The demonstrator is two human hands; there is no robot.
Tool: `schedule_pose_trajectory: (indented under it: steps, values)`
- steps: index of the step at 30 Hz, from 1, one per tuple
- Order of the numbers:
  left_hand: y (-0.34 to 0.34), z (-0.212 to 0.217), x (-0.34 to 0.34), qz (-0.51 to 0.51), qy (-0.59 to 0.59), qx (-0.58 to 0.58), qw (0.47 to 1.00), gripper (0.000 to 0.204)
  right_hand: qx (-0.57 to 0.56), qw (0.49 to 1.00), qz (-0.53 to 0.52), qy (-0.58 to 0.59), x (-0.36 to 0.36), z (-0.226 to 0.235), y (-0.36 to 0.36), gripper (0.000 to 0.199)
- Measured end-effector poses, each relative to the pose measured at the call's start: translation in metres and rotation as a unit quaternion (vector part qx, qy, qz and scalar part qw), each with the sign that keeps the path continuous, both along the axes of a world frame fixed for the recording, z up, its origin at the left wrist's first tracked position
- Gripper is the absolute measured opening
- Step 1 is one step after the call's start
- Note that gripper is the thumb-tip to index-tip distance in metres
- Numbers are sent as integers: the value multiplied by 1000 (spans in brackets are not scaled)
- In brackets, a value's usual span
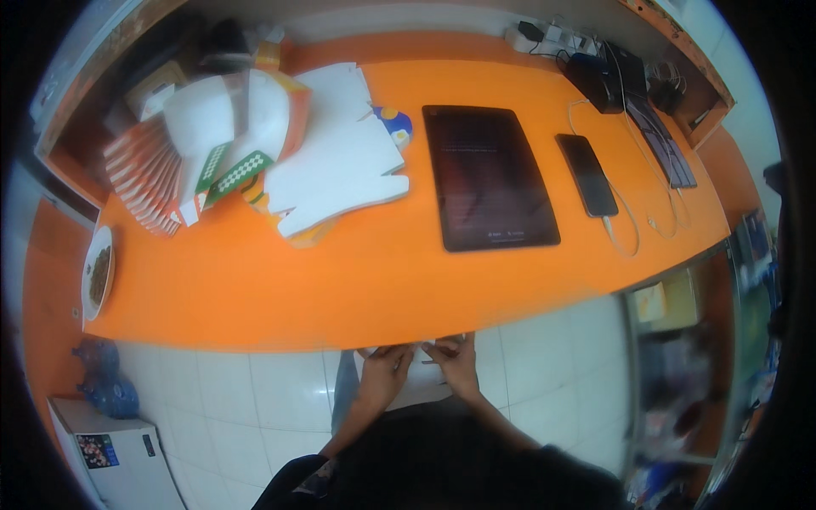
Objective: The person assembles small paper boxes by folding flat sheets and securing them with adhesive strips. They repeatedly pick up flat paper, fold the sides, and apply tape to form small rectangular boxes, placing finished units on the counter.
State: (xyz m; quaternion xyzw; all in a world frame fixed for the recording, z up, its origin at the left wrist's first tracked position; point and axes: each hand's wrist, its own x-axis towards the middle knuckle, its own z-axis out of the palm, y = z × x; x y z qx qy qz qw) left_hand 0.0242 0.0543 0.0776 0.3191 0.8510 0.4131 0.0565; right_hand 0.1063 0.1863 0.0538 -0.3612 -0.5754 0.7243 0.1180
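Note:
Just below the near edge of the orange table [255, 289], my two hands meet in front of my body. My left hand [388, 369] is closed, with its fingertips pinched together. My right hand [456, 364] is closed too, its thumb and fingers turned in toward the left. Between the fingertips lies something pale and small that I cannot make out, partly hidden by the fingers. On the table, ahead and to the right of my hands, rests a dark tablet [493, 183]. Beside it a black phone [586, 177] is plugged into a white cable [631, 234].
White jagged-edged boards [340, 157] and fanned orange-and-white printed cards [153, 174] cover the table's far left. A bowl of food [100, 272] stands at its left edge. Chargers and a power strip [557, 38] sit at the back right. Shelves [680, 382] flank the floor at right.

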Motion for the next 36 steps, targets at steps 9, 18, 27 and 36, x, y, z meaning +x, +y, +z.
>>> schedule_pose_trajectory:
  steps: [9, 18, 27, 36]
  values:
    - [31, -27, -6, 42, -384, 92, 918, 16, 36, 996, 73, -40, -3, -6, 30, 23]
    - [21, -31, -6, 62, -362, 121, 922, 18, 91, 990, 110, 15, -15, -1, 18, 22]
    - [-12, -25, -11, 10, -502, 201, 841, 16, 94, 989, 106, 32, -17, -7, 2, 25]
    - [-27, -36, -27, 6, -342, 80, 936, 22, -106, 978, 179, 30, -11, 1, 1, 16]
